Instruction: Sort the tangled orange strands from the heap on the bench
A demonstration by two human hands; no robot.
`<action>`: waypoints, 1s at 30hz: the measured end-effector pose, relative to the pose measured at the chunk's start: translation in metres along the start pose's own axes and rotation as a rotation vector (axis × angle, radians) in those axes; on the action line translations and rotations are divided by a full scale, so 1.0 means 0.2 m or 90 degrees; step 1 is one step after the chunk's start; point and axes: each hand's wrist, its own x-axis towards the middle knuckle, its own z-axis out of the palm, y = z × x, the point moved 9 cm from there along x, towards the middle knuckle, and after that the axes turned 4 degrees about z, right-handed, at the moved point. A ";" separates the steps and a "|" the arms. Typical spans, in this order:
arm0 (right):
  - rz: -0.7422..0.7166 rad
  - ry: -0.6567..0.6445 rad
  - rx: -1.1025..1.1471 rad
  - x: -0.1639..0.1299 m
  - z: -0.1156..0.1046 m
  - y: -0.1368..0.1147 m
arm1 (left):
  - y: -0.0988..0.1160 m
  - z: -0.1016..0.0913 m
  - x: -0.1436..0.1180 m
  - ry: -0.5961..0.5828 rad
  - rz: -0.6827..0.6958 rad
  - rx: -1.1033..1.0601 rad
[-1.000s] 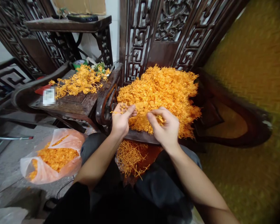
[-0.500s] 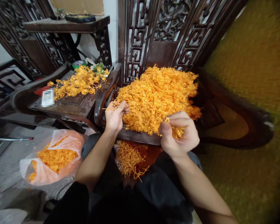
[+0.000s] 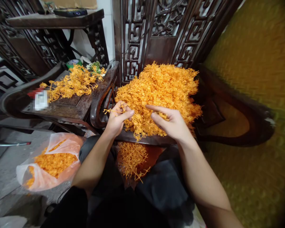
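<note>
Both bare forearms reach forward and converge, the left hand (image 3: 117, 117) with fingers curled and thumb pinched against the fingertips, the right hand (image 3: 173, 123) palm-down just beside it, its fingers loosely bent inward.

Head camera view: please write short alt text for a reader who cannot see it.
Two bare hands, left hand and right hand, pinch thin orange strands at the front of a big orange strand pile on a dark carved wooden chair. A plastic bag with more strands lies lower left.
</note>
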 end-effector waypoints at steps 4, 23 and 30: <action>0.031 -0.137 -0.040 0.02 0.19 0.04 | -0.01 0.04 -0.01 -0.021 -0.006 0.025; -0.041 0.103 0.099 -0.08 -0.03 -0.08 | -0.09 -0.16 0.02 0.210 -0.066 -0.138; -0.299 0.076 -0.402 -0.10 0.23 -0.20 | -0.12 -0.07 -0.01 0.191 -0.092 -0.125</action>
